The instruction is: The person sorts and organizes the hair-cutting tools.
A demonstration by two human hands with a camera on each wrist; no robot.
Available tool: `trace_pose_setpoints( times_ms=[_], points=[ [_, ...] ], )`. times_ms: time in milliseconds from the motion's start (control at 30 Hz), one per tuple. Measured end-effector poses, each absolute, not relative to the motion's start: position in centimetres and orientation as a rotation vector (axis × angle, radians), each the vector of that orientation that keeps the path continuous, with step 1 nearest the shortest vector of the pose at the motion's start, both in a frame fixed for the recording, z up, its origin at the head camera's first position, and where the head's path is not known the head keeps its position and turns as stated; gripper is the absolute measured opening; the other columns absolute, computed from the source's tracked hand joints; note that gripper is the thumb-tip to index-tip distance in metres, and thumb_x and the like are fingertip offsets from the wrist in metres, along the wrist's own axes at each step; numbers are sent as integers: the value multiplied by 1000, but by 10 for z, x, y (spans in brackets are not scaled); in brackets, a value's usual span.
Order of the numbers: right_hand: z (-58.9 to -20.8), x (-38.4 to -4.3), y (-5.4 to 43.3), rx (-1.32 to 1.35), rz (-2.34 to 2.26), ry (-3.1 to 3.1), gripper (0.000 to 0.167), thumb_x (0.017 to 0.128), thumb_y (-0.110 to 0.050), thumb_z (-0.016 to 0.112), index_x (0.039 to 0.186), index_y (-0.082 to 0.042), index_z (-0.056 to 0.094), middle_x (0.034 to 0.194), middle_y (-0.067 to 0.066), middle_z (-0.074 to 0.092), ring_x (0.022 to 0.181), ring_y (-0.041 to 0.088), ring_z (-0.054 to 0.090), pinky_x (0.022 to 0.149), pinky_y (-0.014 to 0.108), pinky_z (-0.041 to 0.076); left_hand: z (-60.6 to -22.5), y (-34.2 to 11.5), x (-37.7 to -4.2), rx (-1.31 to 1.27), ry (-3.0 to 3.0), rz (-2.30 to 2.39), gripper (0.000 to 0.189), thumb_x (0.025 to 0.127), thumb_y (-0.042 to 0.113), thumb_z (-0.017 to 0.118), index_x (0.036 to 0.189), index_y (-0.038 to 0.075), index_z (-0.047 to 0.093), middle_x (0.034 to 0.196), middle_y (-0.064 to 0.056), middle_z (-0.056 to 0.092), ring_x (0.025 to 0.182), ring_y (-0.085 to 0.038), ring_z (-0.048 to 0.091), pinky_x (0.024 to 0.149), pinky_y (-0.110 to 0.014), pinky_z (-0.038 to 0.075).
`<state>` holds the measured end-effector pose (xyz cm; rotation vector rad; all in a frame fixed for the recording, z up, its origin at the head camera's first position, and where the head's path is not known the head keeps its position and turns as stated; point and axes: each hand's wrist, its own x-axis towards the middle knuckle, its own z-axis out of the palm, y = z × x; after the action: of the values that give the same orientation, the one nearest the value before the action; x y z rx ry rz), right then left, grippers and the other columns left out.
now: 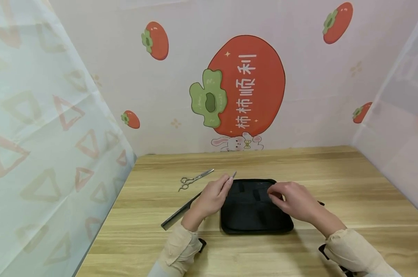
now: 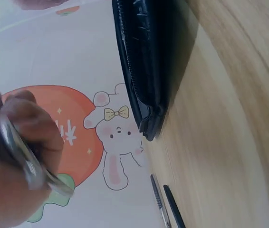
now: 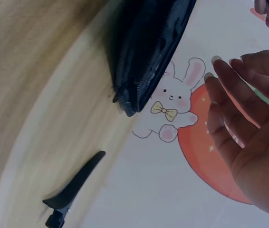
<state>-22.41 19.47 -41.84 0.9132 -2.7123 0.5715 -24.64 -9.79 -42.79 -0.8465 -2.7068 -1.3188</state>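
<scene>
My left hand [image 1: 212, 197] grips a pair of silver scissors [image 2: 23, 152] above the left edge of a black zippered case [image 1: 257, 225]. Only the blade tip pokes out past the fingers in the head view; a curved metal handle shows, blurred, in the left wrist view. Dark loops are visible on the upper face of the case, which lies on the table. Over the case's right side hovers my right hand [image 1: 295, 202], its fingers loosely bent with nothing between them, as the right wrist view [image 3: 255, 128] shows.
Left of the case lie thinning scissors [image 1: 196, 177] and a black comb [image 1: 178, 216], partly behind the left hand. A black hair clip [image 3: 77, 185] lies to the case's right, mostly hidden by the right arm in the head view. A printed wall sheet [image 1: 299, 127] stands behind the table.
</scene>
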Motion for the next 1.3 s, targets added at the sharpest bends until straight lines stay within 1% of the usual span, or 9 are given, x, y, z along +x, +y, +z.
trace_pose_setpoints(
  times_ms=[67, 167, 267, 433, 500, 767, 933, 1100, 1300],
  points=[
    [-422, -225, 196, 914, 558, -2743, 10, 93, -14, 75, 101, -20, 77, 91, -15, 68, 79, -1, 61, 68, 29, 54, -427, -99, -247, -858, -2753, -1172, 37, 113, 38, 35, 111, 13, 62, 66, 1, 44, 52, -12, 39, 54, -25, 36],
    [-426, -227, 197, 914, 545, -2784, 9, 94, -16, 75, 101, -20, 76, 91, -16, 67, 80, 0, 61, 68, 29, 54, -427, -100, -248, -931, -2803, -1050, 32, 112, 27, 42, 131, 11, 63, 77, -5, 58, 64, -14, 52, 63, -27, 45],
    [-429, -229, 197, 920, 548, -2801, 8, 94, -17, 75, 101, -21, 76, 91, -17, 66, 79, 0, 60, 67, 28, 53, -427, -99, -247, -1024, -2862, -954, 35, 111, 15, 45, 142, 5, 57, 102, -12, 68, 85, -19, 62, 77, -32, 52],
    [-429, -234, 190, 927, 615, -2790, 8, 96, -20, 73, 104, -23, 75, 90, -18, 65, 75, -2, 57, 65, 27, 50, -425, -96, -244, -1072, -2970, -780, 45, 110, 8, 42, 154, -4, 39, 144, -18, 55, 131, -26, 55, 107, -40, 47],
    [-429, -236, 186, 929, 653, -2787, 10, 98, -22, 71, 106, -21, 76, 91, -18, 66, 76, -2, 57, 66, 28, 51, -426, -94, -242, -1062, -2993, -734, 47, 110, 7, 42, 155, -5, 35, 150, -19, 51, 139, -28, 49, 112, -41, 44],
    [-434, -241, 176, 885, 668, -2821, 15, 100, -27, 67, 110, -20, 76, 95, -16, 69, 78, -2, 59, 69, 29, 53, -428, -87, -237, -1060, -3013, -700, 44, 110, 9, 45, 152, -2, 44, 149, -14, 54, 137, -24, 52, 112, -37, 43],
    [-441, -247, 185, 888, 703, -2851, 12, 99, -20, 69, 108, -16, 76, 96, -11, 70, 81, 5, 63, 73, 34, 55, -430, -88, -237, -989, -3016, -645, 40, 110, 12, 47, 149, 6, 52, 136, -8, 65, 123, -19, 62, 101, -36, 51],
    [-453, -253, 197, 899, 639, -2939, 24, 99, -22, 69, 121, -12, 72, 123, 6, 67, 110, 27, 66, 92, 51, 54, -434, -93, -238, -926, -3014, -479, 37, 110, 21, 48, 146, 21, 58, 115, 0, 71, 100, -14, 67, 84, -34, 54],
    [-456, -257, 204, 948, 604, -3077, 58, 98, -32, 69, 147, -5, 54, 156, 25, 40, 140, 48, 42, 107, 66, 38, -434, -101, -241, -785, -3047, -401, 37, 111, 32, 44, 146, 37, 54, 96, 2, 61, 72, -14, 54, 61, -32, 45]
  ],
)
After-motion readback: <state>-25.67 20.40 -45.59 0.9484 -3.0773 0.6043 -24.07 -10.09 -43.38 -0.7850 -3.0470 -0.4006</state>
